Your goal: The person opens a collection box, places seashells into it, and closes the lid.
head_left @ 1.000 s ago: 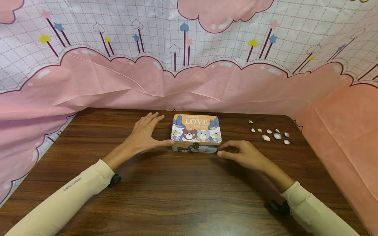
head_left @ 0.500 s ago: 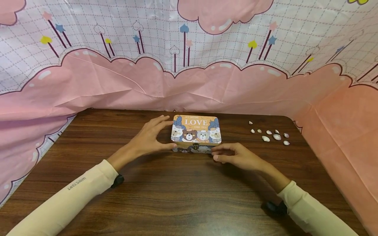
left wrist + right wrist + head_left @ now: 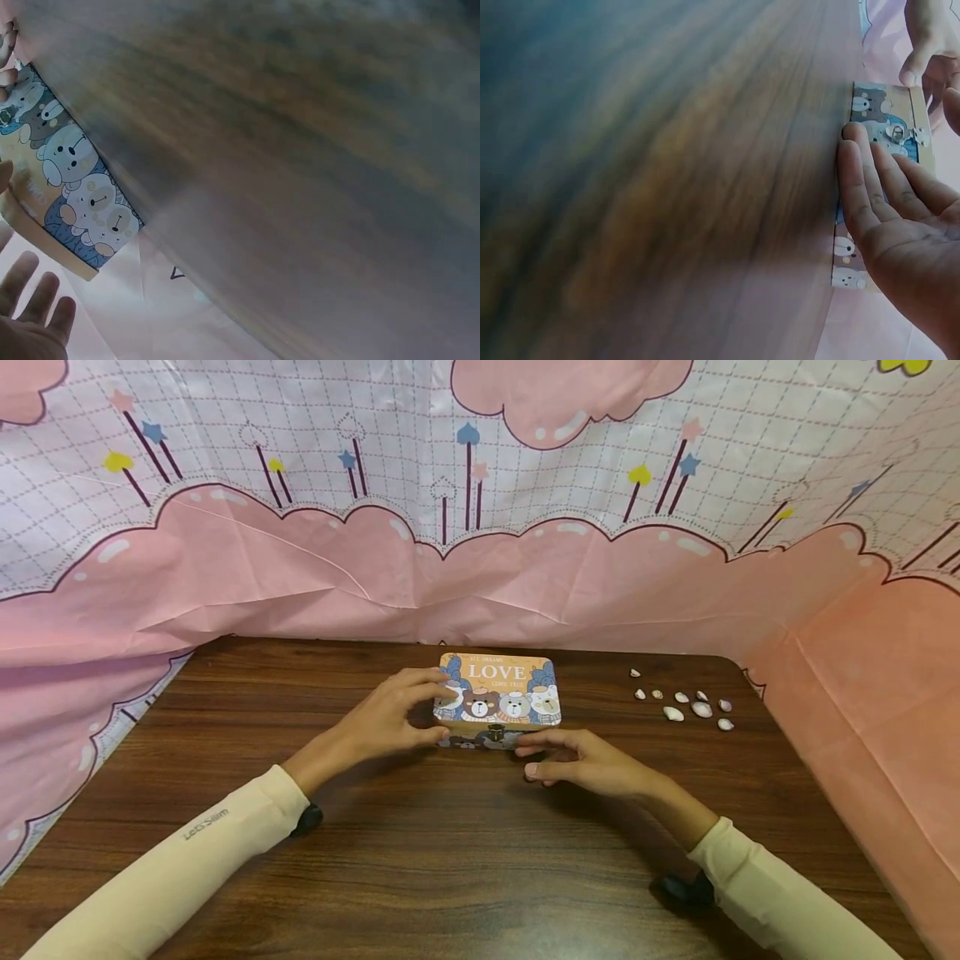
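A rectangular box point(image 3: 498, 697) with cartoon bears and the word LOVE on its lid stands closed near the table's far side. A small metal latch point(image 3: 897, 134) is on its front. At the box's left end is my left hand point(image 3: 382, 718), with spread fingers over the lid's edge and the thumb by the front corner. Whether it presses on the box I cannot tell. My right hand point(image 3: 592, 764) is at the front, right of the latch, with fingers extended in the right wrist view point(image 3: 907, 217). Its fingertips are close to the front face; contact is unclear.
Several small seashells point(image 3: 673, 714) lie scattered on the right part of the dark wooden table point(image 3: 450, 868). A pink and white patterned cloth point(image 3: 300, 568) hangs behind the table and along its sides.
My left hand has moved right, its fingers now over the lid's left edge. My right hand has slid left along the front towards the latch. The box stays in place.
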`<state>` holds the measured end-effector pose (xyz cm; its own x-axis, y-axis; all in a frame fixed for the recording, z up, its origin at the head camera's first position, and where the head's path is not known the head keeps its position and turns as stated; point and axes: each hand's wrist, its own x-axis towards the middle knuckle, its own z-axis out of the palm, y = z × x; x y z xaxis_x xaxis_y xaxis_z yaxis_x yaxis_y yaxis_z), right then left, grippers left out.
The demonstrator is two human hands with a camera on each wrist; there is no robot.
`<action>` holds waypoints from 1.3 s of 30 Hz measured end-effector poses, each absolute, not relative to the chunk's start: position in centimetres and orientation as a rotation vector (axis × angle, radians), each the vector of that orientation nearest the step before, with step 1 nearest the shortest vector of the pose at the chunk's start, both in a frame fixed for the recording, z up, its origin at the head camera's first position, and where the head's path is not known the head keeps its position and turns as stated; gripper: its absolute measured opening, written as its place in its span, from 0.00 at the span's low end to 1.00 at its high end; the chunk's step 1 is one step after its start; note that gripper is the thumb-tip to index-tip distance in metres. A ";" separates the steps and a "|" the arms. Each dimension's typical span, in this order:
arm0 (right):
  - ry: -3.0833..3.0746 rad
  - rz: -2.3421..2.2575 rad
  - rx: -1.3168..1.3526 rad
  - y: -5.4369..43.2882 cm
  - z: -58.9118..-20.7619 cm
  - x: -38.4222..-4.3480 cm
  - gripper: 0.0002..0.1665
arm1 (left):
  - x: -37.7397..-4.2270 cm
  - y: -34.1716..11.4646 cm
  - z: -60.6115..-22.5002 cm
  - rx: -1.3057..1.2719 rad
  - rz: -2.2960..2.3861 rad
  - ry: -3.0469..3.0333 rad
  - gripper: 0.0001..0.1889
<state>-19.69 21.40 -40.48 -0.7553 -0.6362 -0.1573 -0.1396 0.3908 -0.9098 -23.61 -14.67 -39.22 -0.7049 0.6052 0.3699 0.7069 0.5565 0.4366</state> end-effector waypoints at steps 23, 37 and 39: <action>2.057 -1.425 -0.648 19.4 -40.6 -19.6 0.38 | -24.2 -14.1 -39.4 -1.260 -0.871 -2.416 0.13; 2.015 -1.496 -0.686 19.5 -40.1 -19.3 0.35 | -24.4 -14.4 -39.3 -1.234 -0.923 -2.378 0.13; 2.011 -1.493 -0.695 19.5 -40.0 -19.3 0.35 | -24.4 -14.4 -39.4 -1.232 -0.925 -2.371 0.13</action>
